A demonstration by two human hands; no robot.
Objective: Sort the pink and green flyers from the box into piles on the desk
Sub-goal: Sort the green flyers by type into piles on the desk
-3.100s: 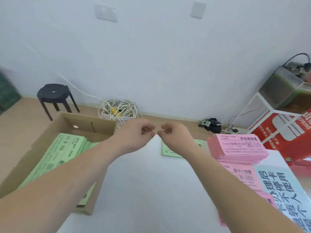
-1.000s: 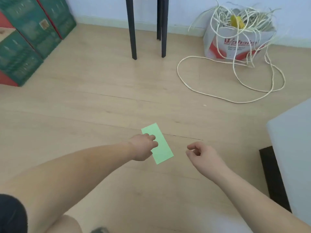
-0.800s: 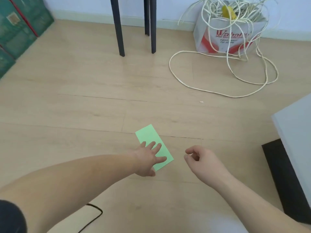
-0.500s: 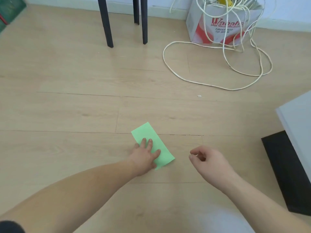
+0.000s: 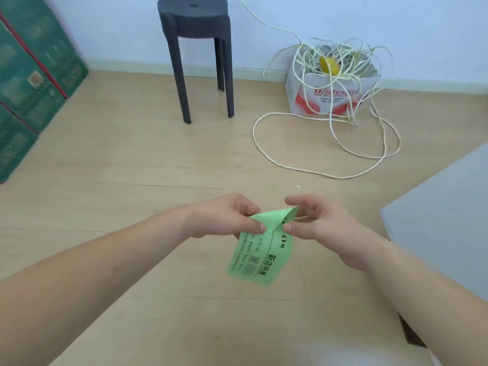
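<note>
Nearest us, our left hand (image 5: 224, 215) and right hand (image 5: 324, 225) are together on one green flyer (image 5: 260, 257). The left pinches its upper edge between thumb and fingers, the right pinches the curled top corner, and the sheet hangs printed side toward us, clear of the floor (image 5: 132, 167). Half a second ago this flyer lay flat on the boards under our left hand alone, while the right hovered beside it holding nothing. So the stray has been picked up, and we judge that it now needs carrying back to the green pile. We count one green flyer and no pink ones; the box and the piles are out of view. At the right one corner of the grey bench (image 5: 443, 220) shows. Farther off, one pale cord (image 5: 330, 176) loops out of one white carton (image 5: 332, 93). Beyond that stand one black stool (image 5: 195, 19) and a stack of green cartons (image 5: 34, 75) at the left.
</note>
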